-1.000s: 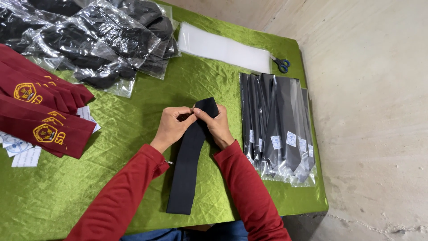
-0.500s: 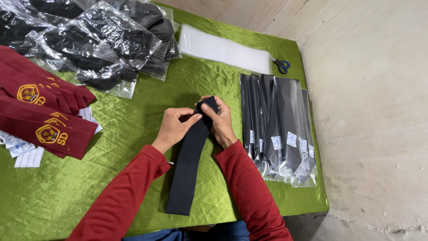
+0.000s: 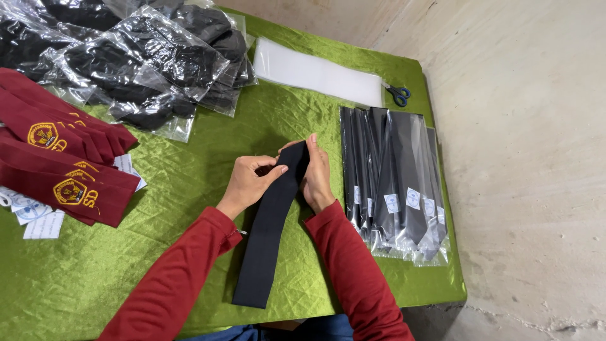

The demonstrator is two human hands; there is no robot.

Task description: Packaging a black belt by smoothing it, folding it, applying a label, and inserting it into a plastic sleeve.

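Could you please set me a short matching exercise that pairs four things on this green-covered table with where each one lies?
Things:
1. black tie
2. scissors
3. maroon ties
4. bagged black ties

Places:
A. far edge, beside the white sheet
B. left side of the table
C. between the left hand and right hand
D. right of the hands, in clear sleeves

Pairs: 1-C, 2-A, 3-B, 4-D
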